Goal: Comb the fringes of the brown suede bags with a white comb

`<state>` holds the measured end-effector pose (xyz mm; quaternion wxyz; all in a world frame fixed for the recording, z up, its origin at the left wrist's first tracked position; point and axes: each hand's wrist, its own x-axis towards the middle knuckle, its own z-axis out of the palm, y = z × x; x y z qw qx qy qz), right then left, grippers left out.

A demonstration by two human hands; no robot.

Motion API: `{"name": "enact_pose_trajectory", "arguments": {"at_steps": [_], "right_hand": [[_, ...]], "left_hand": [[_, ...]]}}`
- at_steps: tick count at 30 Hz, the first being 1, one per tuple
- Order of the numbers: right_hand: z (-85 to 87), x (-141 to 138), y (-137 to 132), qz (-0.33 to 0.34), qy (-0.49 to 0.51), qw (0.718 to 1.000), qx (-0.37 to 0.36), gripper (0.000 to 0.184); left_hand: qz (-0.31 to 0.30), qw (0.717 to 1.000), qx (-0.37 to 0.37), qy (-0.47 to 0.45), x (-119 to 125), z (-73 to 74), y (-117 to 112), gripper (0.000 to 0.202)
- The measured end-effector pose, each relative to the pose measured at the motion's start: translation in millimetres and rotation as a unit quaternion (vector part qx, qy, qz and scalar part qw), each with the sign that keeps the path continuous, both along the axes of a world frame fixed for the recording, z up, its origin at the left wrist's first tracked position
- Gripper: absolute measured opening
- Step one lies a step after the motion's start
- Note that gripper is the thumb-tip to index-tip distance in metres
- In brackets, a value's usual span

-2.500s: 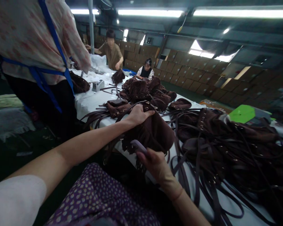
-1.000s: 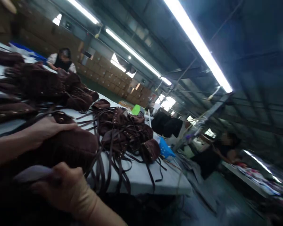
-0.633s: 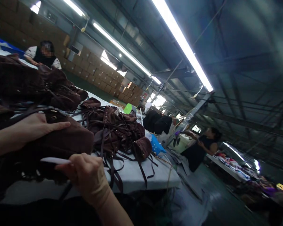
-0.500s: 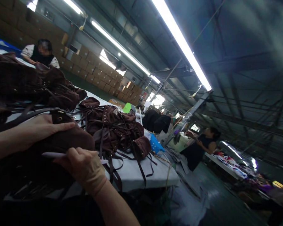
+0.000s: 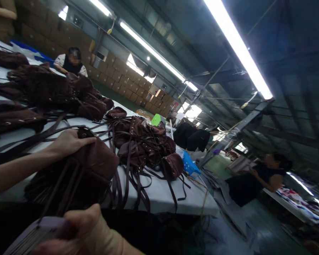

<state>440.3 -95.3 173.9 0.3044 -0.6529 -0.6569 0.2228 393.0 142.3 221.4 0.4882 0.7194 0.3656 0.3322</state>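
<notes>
My left hand (image 5: pixel 70 142) grips a dark brown bag (image 5: pixel 102 159) by its upper edge, thumb lying along the top beside a metal ring. The bag hangs tilted at the near table edge; narrow straps and fringe run down its shaded side. Low in the head view, my right hand (image 5: pixel 87 230) is closed on a pale, flat, card-like piece (image 5: pixel 46 225) with fine lines on its face. It lies close to the lower ends of the straps; I cannot tell whether they are attached. Right of the bag is a heap of brown bags (image 5: pixel 146 141) with tangled straps and metal eyelets.
More brown bags (image 5: pixel 50 85) cover the left of the white table (image 5: pixel 199 205). A blue packet (image 5: pixel 190 164) lies near its right end. One person (image 5: pixel 71 63) is across the table, another (image 5: pixel 257 177) on the right. Cartons (image 5: pixel 122 81) are stacked behind.
My right hand has moved from the bag's side down toward me with the pale piece, turning its lined face into view. My left hand still holds the bag. The view has shifted left.
</notes>
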Motion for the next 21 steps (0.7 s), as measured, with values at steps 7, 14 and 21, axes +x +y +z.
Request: {"name": "enact_pose_trajectory", "arguments": {"at_steps": [7, 14, 21], "right_hand": [[-0.7, 14, 31, -0.066, 0.213, 0.973, -0.062, 0.048], [-4.3, 11, 54, -0.028, 0.307, 0.944, -0.117, 0.050], [-6.1, -2, 55, 0.065, 0.091, 0.991, -0.066, 0.042]], "left_hand": [[0.093, 0.995, -0.009, -0.018, -21, -7.7, 6, 0.027], [0.130, 0.991, 0.006, -0.009, -30, -32.9, 41, 0.028], [0.151, 0.988, 0.034, 0.016, -31, -49.8, 60, 0.025]]}}
